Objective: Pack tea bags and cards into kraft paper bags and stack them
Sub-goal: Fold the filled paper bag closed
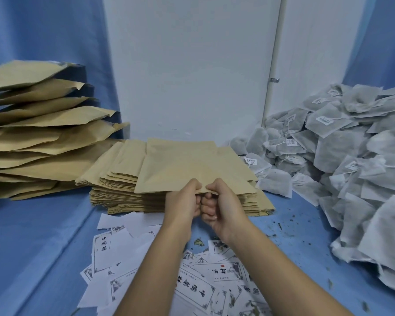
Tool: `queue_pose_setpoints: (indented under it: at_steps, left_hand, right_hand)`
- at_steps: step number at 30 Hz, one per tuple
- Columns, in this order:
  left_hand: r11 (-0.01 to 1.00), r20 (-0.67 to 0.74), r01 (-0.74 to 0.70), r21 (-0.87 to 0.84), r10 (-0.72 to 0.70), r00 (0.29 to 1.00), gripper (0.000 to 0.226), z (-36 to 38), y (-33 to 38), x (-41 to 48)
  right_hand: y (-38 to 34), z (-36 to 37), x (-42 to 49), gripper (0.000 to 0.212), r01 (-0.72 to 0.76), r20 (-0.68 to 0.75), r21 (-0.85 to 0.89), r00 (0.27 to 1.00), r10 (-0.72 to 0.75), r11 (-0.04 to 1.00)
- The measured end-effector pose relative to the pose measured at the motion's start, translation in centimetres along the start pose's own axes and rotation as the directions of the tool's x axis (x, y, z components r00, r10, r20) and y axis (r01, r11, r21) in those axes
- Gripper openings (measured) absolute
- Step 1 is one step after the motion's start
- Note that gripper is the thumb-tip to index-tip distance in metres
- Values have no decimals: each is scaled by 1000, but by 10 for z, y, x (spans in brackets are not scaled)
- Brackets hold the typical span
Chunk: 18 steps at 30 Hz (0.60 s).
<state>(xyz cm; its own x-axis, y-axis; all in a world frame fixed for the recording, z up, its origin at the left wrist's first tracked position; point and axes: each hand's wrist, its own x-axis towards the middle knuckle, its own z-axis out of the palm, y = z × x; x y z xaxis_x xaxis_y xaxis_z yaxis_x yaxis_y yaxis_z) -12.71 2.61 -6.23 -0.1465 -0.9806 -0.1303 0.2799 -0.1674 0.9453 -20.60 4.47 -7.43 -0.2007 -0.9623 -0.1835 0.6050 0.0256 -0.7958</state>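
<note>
The left hand (pixel 183 200) and the right hand (pixel 222 207) are held side by side, knuckles touching, at the near edge of a kraft paper bag (pixel 192 167). Each hand is closed on that edge: it is pinched between thumb on top and curled fingers beneath. The bag lies flat, with its near edge lifted slightly, on top of a stack of flat bags (pixel 121 197) at the middle of the bench (pixel 39 236), which is covered in blue cloth.

Bulging kraft bags (pixel 34 137) are piled one on another at the left, their open mouths turned toward the centre. A large heap of tea bags (pixel 342 153), grey-white with strings and small printed tags, is banked up at the right, reaching to just beside the flat stack. White cards (pixel 144 274) printed with black characters and borders are scattered loosely on the cloth beneath the forearms, overlapping at all angles. Small tea crumbs (pixel 281 229) are strewn between the cards and the heap. A white wall panel (pixel 192 65) and a pale upright pipe (pixel 274 65) are seen behind.
</note>
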Motion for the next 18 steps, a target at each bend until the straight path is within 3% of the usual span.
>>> queue_pose_setpoints:
  at_steps: [5, 10, 14, 18]
  left_hand:
    - [998, -34, -28, -54, 26, 999, 23, -6, 3, 6]
    - [997, 88, 59, 47, -63, 994, 23, -2, 0, 5]
    - [1000, -6, 13, 3, -13, 1000, 19, -5, 2, 8]
    - [997, 41, 45, 69, -48, 998, 23, -1, -3, 5]
  right_hand:
    - [-1, -2, 2, 30, 46, -100, 118, 994, -34, 992]
    - [0, -3, 1, 33, 10, -62, -26, 998, -12, 1000]
    - [-1, -4, 1, 27, 73, -152, 35, 986, -67, 997]
    - [1, -2, 0, 31, 55, -108, -38, 992, -59, 998]
